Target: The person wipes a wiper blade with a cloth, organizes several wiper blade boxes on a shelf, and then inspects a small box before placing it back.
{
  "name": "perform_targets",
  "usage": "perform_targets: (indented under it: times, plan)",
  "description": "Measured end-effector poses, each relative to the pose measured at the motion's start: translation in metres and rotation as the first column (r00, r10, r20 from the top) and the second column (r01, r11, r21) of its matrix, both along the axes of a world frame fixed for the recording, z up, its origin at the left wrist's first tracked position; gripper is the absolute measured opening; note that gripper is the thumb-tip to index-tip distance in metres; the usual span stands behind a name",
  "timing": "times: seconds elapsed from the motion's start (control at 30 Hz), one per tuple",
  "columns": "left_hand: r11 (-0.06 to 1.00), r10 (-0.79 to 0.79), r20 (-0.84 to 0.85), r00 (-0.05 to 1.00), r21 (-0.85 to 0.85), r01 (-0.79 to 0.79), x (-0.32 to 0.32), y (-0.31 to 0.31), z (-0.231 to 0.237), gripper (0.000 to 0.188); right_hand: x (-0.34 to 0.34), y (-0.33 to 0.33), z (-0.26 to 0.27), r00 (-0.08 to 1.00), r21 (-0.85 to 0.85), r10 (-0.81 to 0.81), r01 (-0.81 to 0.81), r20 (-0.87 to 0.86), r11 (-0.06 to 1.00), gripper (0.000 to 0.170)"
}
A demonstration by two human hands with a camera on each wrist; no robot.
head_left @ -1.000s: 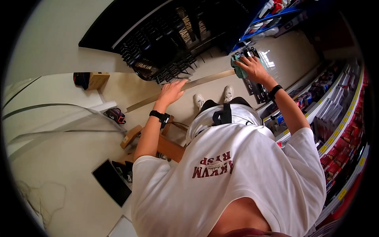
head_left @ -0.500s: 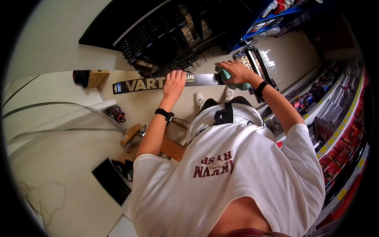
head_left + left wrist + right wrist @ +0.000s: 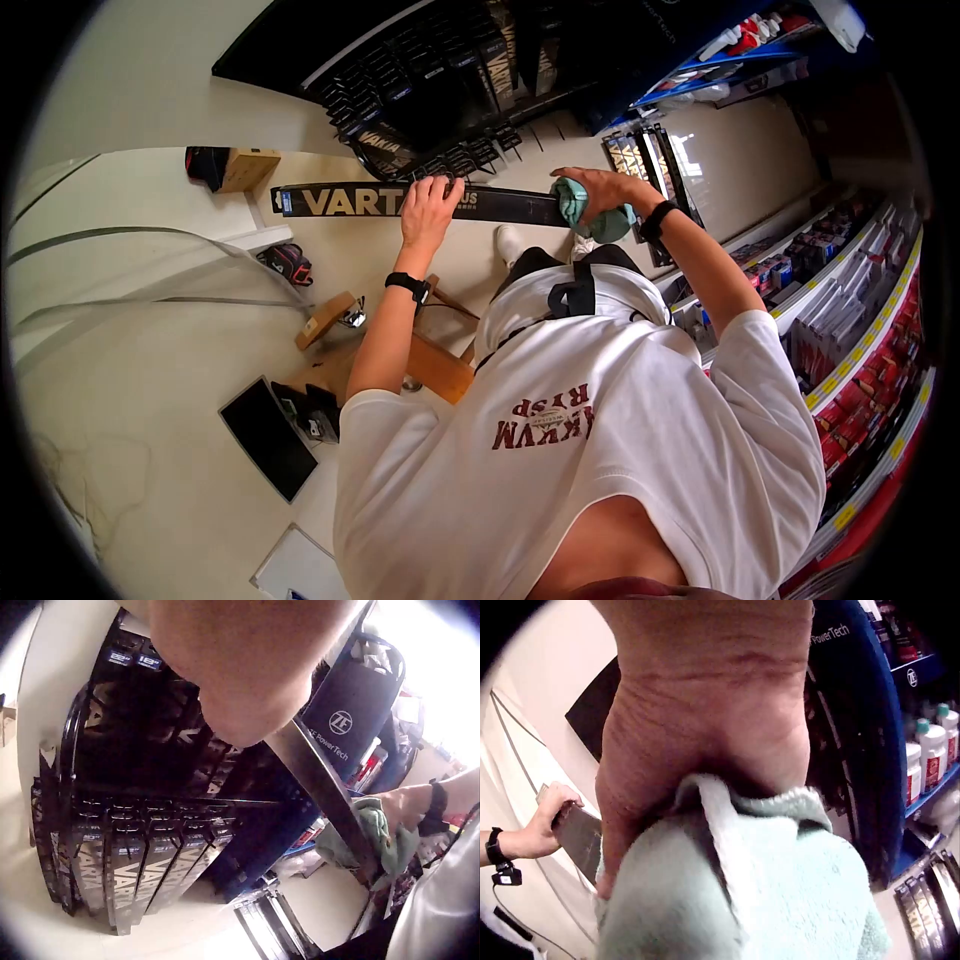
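Note:
My left hand point(image 3: 428, 213) grips a long black VARTA wiper blade box point(image 3: 340, 202) near its middle, fingers over the far edge and the lettered face upward. In my right hand point(image 3: 610, 190) is a crumpled green cloth point(image 3: 570, 200), held around the box's right end. The left wrist view shows the cloth point(image 3: 401, 851) on both sides of the box's narrow end. From the right wrist, the cloth point(image 3: 795, 862) bunches under the palm and hides most of the fingers.
A black display stand point(image 3: 420, 90) with several hanging VARTA boxes stands just beyond my hands. More boxes point(image 3: 655, 170) lie on the floor at right. Stocked shelves point(image 3: 850, 330) line my right side. A wooden stool point(image 3: 440, 365) and a small carton point(image 3: 248, 170) are at left.
The box has turned from its narrow edge to its lettered face and now lies nearly level. My right hand and the cloth have moved left and nearer my body.

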State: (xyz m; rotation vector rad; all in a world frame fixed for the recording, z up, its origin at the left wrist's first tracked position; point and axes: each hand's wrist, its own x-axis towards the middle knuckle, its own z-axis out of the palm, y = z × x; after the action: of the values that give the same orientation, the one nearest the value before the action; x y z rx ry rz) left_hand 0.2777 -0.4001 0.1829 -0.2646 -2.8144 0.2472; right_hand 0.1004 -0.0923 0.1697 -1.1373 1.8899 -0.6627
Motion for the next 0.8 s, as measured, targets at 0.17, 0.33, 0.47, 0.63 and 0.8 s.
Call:
perform_targets:
  times: [0.17,0.33,0.47,0.63,0.8]
  plan:
    - [0.999,0.049,0.040,0.998,-0.017,-0.048,0.019,-0.012,-0.008,0.036,-0.003,-0.012,-0.004,1.000,0.048,0.018,-0.017,-0.022,0.999,0.091]
    - [0.986,0.168,0.100,0.981,-0.031,-0.165,0.045,-0.021,-0.008,0.037,-0.017,-0.024,-0.027,0.963,0.084,-0.155,0.177,-0.220,0.981,0.084]
    - [0.974,0.224,0.141,0.964,-0.015,-0.224,0.060,-0.028,-0.020,0.039,-0.027,-0.049,-0.041,0.921,-0.060,-0.221,0.214,-0.321,0.975,0.080]
    - [0.973,0.227,0.184,0.956,0.005,-0.232,0.067,-0.030,-0.022,0.037,-0.033,-0.122,-0.012,0.834,0.160,0.067,0.026,-0.547,0.987,0.074]
    - [0.980,0.198,0.245,0.949,-0.043,-0.193,0.066,-0.028,-0.027,0.034,-0.032,-0.172,-0.022,0.701,0.159,0.206,-0.133,-0.683,0.978,0.075]
